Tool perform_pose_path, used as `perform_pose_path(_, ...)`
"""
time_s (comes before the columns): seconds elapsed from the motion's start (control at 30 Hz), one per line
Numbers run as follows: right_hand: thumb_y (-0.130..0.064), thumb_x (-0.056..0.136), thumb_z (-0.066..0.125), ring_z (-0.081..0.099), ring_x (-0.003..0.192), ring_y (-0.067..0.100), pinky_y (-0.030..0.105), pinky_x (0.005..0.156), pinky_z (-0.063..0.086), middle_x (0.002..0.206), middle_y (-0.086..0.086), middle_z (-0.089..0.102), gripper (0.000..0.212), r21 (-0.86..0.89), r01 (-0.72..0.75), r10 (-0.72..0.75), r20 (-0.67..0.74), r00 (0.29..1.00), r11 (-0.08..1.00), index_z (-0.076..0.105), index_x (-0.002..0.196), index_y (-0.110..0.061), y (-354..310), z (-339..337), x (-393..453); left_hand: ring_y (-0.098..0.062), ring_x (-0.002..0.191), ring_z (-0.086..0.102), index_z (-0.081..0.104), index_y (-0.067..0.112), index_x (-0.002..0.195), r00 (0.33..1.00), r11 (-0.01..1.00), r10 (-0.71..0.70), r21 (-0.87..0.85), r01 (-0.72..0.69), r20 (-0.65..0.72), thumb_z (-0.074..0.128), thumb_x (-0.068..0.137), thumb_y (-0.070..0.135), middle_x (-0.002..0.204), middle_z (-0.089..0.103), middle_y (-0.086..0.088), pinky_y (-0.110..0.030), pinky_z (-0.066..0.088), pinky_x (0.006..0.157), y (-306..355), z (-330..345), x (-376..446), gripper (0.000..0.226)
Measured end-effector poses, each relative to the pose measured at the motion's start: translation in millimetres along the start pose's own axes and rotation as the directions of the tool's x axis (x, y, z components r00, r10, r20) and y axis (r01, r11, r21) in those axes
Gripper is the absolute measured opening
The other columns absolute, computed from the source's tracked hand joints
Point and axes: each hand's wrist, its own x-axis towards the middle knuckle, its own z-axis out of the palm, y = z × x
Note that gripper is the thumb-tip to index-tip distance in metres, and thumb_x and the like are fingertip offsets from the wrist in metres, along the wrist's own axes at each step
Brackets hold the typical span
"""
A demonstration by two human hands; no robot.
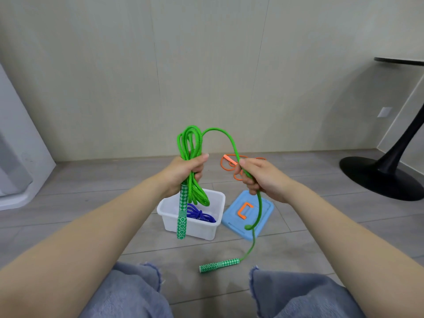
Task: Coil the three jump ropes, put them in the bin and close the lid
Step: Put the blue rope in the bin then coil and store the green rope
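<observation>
Left hand (183, 172) clenched around a bundle of green jump rope (190, 143) loops, one patterned handle (182, 214) hanging straight down from the fist, over the white bin (195, 228). Right hand (261, 177) pinches the free run of the same rope, which arcs between the hands and trails down to the second handle (219, 265) lying on the floor. Blue rope (200, 214) sits coiled inside the open bin. Blue lid (266, 210) lies flat just beside the bin, orange latch up. Orange rope (231, 166) is loose on the floor beyond the hands
</observation>
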Motion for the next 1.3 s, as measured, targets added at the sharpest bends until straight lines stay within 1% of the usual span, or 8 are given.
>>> perform_pose_path(0.13,-0.027,0.103,0.038,0.020,0.049,0.010,0.021,0.046,0.018,0.059,-0.001,0.029,0.031,-0.062,0.054,-0.048,0.096,0.994,0.997,0.063,0.094,-0.011,-14,16,2,-0.012,0.050,0.038,0.046,0.023,0.072,0.998,0.998,-0.038,0.051,0.035,0.050,0.066,0.085,0.035,0.057,0.029,0.005,-0.022,0.036,0.050,-3,6,0,0.026)
perform_pose_path(0.3,-0.024,0.096,0.042,0.036,0.049,0.006,0.023,0.050,0.031,0.059,-0.008,0.044,0.031,-0.411,0.065,-0.002,0.152,0.988,0.909,0.071,0.088,-0.019,-14,40,5,-0.012,0.050,0.042,0.052,0.013,0.076,0.996,0.993,-0.041,0.117,0.032,0.074,0.064,0.082,0.041,0.054,0.033,0.004,-0.026,0.034,0.056,-6,9,-3,0.031)
perform_pose_path(0.4,-0.024,0.095,0.045,0.041,0.049,0.006,0.021,0.049,0.035,0.058,-0.009,0.048,0.028,-0.528,0.065,0.027,0.164,0.986,0.847,0.071,0.086,-0.022,-16,50,2,-0.015,0.051,0.045,0.057,0.004,0.101,0.993,0.984,-0.047,0.176,0.028,0.106,0.075,0.074,0.042,0.056,0.042,0.001,-0.023,0.039,0.053,-8,10,-3,0.049)
perform_pose_path(0.6,-0.025,0.099,0.045,0.043,0.045,0.010,0.022,0.048,0.040,0.051,-0.005,0.049,0.030,-0.419,0.048,0.041,0.202,0.979,0.907,0.067,0.084,-0.011,-13,57,1,-0.022,0.060,0.047,0.064,0.006,0.086,0.982,0.946,-0.020,0.321,-0.042,0.186,0.068,0.083,0.037,0.069,0.054,-0.012,-0.027,0.038,0.056,-13,8,-3,0.031)
perform_pose_path(0.87,-0.048,0.099,0.040,0.060,0.063,0.016,0.032,0.076,0.049,0.061,0.007,0.063,0.058,-0.340,-0.053,0.079,0.062,0.995,0.939,0.067,0.065,-0.010,22,11,5,-0.010,0.054,0.037,0.050,0.021,0.080,0.997,0.997,0.052,-0.068,-0.049,0.054,0.043,0.101,0.028,0.059,0.045,0.008,-0.027,0.034,0.060,5,2,2,0.024)
perform_pose_path(1.03,-0.057,0.097,0.027,0.057,0.069,0.010,0.029,0.077,0.041,0.072,0.003,0.070,0.062,-0.485,-0.312,0.384,0.053,0.922,0.817,0.061,0.063,-0.017,52,-22,-3,-0.013,0.060,0.053,0.050,0.019,0.081,0.993,0.924,0.062,-0.370,-0.097,-0.104,0.043,0.101,0.028,0.053,0.040,0.008,-0.034,0.051,0.077,10,-7,8,0.024)
perform_pose_path(1.13,-0.053,0.096,0.027,0.059,0.071,0.011,0.031,0.077,0.039,0.073,0.003,0.071,0.056,-0.527,-0.404,0.479,0.007,0.878,0.748,0.059,0.067,-0.017,67,-35,-10,-0.012,0.050,0.047,0.049,0.019,0.081,0.967,0.891,0.067,-0.421,-0.169,-0.246,0.046,0.101,0.030,0.053,0.038,0.008,-0.031,0.051,0.066,11,-19,14,0.022)
perform_pose_path(1.3,-0.023,0.090,0.037,0.050,0.059,0.022,0.032,0.065,0.040,0.061,0.007,0.052,0.029,-0.385,-0.215,0.127,-0.242,0.962,0.897,0.049,0.065,-0.012,59,-39,-1,-0.010,0.043,0.039,0.050,0.019,0.080,0.933,0.916,0.061,-0.352,-0.194,-0.356,0.050,0.099,0.030,0.053,0.037,0.007,-0.023,0.042,0.052,8,-25,13,0.021)
